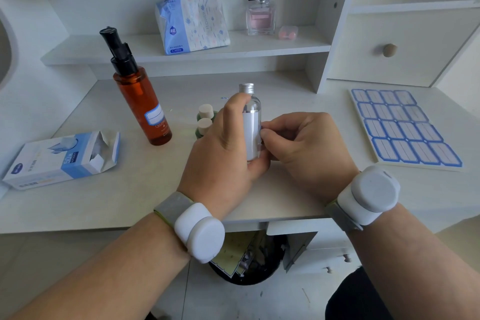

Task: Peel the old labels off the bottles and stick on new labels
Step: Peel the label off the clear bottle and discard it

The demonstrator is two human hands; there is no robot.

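Observation:
My left hand [223, 145] grips a small clear bottle [253, 104] with a silver cap, held upright above the desk. A plain white label [251, 135] wraps its front. My right hand [298, 140] has its fingers curled, and the fingertips pinch at the label's right edge on the bottle's side. A sheet of blue-bordered new labels [405, 125] lies on the desk at the right. An amber pump bottle [142, 101] with a blue-bordered label stands at the left. Two small green bottles [205, 119] with cream caps stand just behind my left hand.
An opened blue-and-white box [65, 158] lies at the left on the desk. On the shelf behind sit a tissue pack [192, 21], a perfume bottle [261, 13] and a small pink case [288, 32]. A black waste bin [249, 260] holding scraps stands under the desk edge.

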